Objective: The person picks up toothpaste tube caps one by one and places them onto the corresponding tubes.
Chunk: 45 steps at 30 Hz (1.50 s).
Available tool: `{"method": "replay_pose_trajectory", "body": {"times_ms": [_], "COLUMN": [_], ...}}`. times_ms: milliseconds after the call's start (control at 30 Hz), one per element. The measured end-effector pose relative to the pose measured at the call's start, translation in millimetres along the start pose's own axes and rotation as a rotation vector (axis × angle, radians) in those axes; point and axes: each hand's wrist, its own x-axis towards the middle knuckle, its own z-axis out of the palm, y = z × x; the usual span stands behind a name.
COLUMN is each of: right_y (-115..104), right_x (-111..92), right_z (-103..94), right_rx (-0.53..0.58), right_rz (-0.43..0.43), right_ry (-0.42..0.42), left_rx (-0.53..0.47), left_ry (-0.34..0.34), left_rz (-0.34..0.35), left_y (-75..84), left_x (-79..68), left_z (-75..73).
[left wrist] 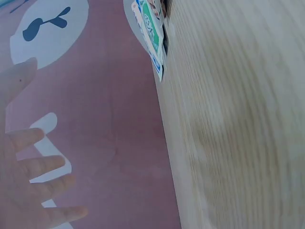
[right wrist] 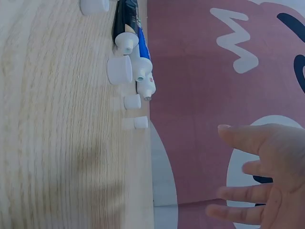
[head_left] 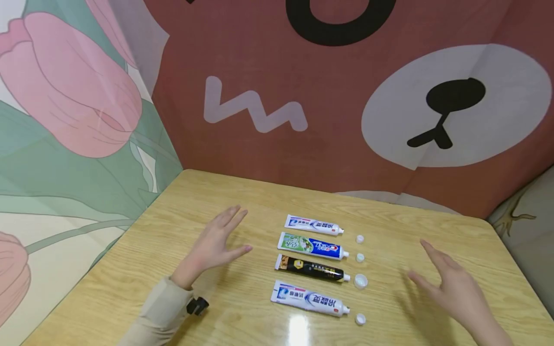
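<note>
Several uncapped toothpaste tubes lie in a column on the table, nozzles to the right. At the back is a white-and-blue tube (head_left: 313, 225), then a green-and-blue tube (head_left: 312, 245), a black tube (head_left: 311, 268) and a second white-and-blue tube (head_left: 309, 298) in front. Beside each nozzle stands a white cap: the back cap (head_left: 359, 238), second cap (head_left: 360, 257), larger third cap (head_left: 360, 281) and front cap (head_left: 360, 319). My left hand (head_left: 218, 242) hovers left of the tubes, fingers spread, holding nothing. Right of the caps, my right hand (head_left: 456, 283) is raised, fingers extended, touching nothing.
The wooden table (head_left: 233, 307) reaches back to a brown curtain (head_left: 337, 154) with a cartoon face. A flower-print curtain (head_left: 78, 182) hangs at the left. A dark device (head_left: 197, 306) is strapped at the left wrist, by the beige sleeve (head_left: 162, 307).
</note>
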Motion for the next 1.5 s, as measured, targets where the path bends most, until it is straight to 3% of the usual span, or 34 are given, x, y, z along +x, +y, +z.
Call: {"method": "replay_pose_trajectory", "body": {"times_ms": [300,467,733,1000,1167,1333,1500], "right_y": [2,-2,-1,11,15,13,9], "right_x": [-1,-3,-5,-8,-13,-16,-20], "right_z": [0.4,2.0,4.3,9.5,17.8,22.9,27.6], "right_rx": [0.086,0.198,0.399,0.640,0.780,0.844,0.868], "right_rz": [0.059,0.096,0.225,0.163,0.142,0.162,0.150], "right_ry": [-0.139,-0.181,-0.343,-0.521,-0.612,-0.635,-0.630], "left_rx": [-0.233,-0.354,-0.524,-0.653,-0.704,-0.730,-0.777], "left_ry": [-0.019,-0.024,-0.096,-0.156,-0.206,-0.222,-0.228], "left_rz": [-0.013,-0.005,-0.004,-0.052,-0.052,-0.046,-0.022], "left_y": [7.2,10.6,15.2,22.2,39.6,51.0,52.0], "left_x": [2.2,3.1,4.6,6.4,10.1,12.5,12.7], "left_z": [7.6,12.2,15.1,17.3,4.4,-3.6,1.2]}}
